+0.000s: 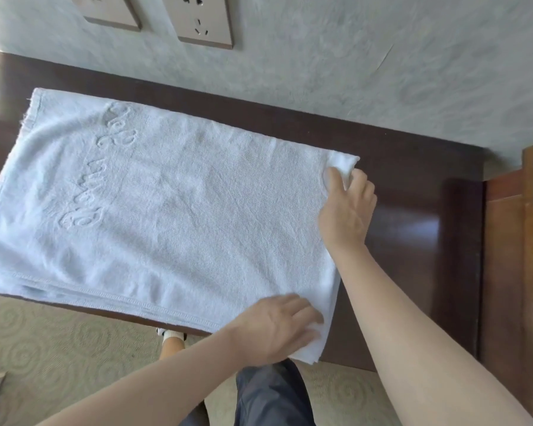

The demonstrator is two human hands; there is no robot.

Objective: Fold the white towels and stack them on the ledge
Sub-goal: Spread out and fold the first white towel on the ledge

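A white towel (pixel 173 210) with raised lettering lies spread flat on the dark wooden ledge (pixel 413 216), folded into layers, its near edge hanging slightly over the front. My right hand (pixel 346 204) pinches the towel's far right corner, which is bunched up between thumb and fingers. My left hand (pixel 277 327) grips the near right corner at the ledge's front edge, fingers curled over the cloth.
A grey wall (pixel 320 56) with two wall sockets (pixel 200 23) rises behind the ledge. A brown wooden cabinet (pixel 520 241) stands at the right end. Patterned carpet (pixel 59 348) lies below, with my leg and foot near the ledge.
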